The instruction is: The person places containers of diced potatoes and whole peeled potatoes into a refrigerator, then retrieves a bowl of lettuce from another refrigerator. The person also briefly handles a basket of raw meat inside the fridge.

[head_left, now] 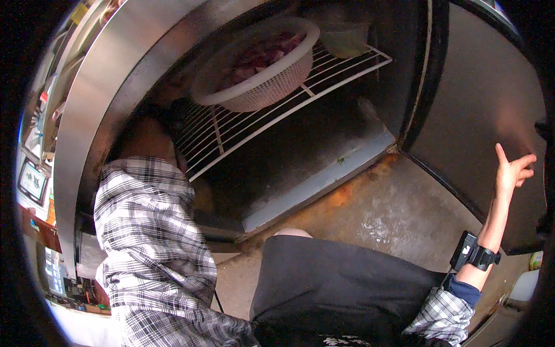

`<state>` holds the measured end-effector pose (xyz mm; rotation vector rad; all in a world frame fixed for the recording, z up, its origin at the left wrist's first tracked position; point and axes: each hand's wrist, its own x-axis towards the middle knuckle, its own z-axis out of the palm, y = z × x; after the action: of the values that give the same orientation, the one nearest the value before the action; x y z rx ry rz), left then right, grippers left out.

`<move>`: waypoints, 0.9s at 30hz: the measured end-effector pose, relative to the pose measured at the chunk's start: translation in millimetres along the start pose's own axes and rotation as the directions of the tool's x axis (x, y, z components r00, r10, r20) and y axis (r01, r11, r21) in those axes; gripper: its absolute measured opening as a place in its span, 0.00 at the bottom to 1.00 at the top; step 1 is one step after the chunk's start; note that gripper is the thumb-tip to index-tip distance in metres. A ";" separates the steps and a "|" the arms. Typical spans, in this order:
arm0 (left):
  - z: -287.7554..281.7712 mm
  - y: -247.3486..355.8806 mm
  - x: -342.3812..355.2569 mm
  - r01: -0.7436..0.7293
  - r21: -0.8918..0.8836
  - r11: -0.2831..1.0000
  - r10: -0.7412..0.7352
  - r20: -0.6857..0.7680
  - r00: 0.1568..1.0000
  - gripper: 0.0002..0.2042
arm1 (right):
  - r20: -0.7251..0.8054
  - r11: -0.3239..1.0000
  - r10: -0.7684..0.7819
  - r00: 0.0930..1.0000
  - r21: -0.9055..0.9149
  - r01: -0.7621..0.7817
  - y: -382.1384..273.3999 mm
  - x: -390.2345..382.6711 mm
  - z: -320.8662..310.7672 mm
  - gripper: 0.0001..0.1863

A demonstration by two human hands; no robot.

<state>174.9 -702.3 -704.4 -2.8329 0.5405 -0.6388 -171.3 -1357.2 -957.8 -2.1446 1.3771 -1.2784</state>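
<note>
"Inside the steel cabinet (118, 63), what did our left hand have hold of?"

"We couldn't tell; our left forearm (147, 139) ran in beside the wire shelf (289, 120), and the grip was lost in shadow."

"And our right hand (513, 170)?"

"Its grip was loosely open, thumb and fingers apart, before the dark door (462, 104). Whether it touched the panel, we couldn't say."

"How many things did we count?"

"On that single shelf, two: one white perforated basket (277, 87), heaped with purple-red pieces (260, 61) too jumbled to number, and one pale container (347, 41) just beyond it to the right, pale green low down."

"Anything lower?"

"One green scrap (340, 161), on the grey ledge (312, 184). And one black device (465, 251) was strapped to our right forearm."
</note>
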 end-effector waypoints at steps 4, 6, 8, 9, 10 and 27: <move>0.2 21.8 -3.2 -0.049 -0.015 0.999 0.049 0.002 0.999 0.17 | -0.090 0.996 -0.093 0.992 -0.017 0.092 10.3 7.2 3.9 0.70; -0.7 37.7 -7.2 -0.090 -0.036 0.995 0.090 0.003 0.996 0.17 | -0.113 0.994 -0.079 0.990 -0.086 0.069 14.7 12.8 9.2 0.70; -6.1 51.0 -14.9 -0.119 -0.055 0.991 0.120 0.007 0.993 0.18 | -0.144 0.998 -0.053 0.988 -0.027 0.050 18.5 18.9 14.4 0.71; -9.7 56.7 -19.9 -0.134 -0.071 0.988 0.135 0.009 0.991 0.18 | -0.140 0.991 -0.088 0.986 -0.109 0.073 20.4 21.8 17.0 0.71; -15.6 60.3 -24.6 -0.149 -0.079 0.986 0.150 0.010 0.989 0.18 | -0.145 0.992 -0.084 0.986 -0.106 0.069 21.3 23.7 20.1 0.71; -89.4 142.3 -169.6 0.335 -0.555 0.761 -0.317 0.132 0.939 0.21 | -0.138 0.995 -0.004 0.990 -0.102 -0.010 30.9 31.6 44.8 0.73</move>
<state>-51.3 -775.7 -725.5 -3.5582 0.2518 -0.5549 -148.8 -1408.5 -986.3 -2.1539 1.5313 -1.4071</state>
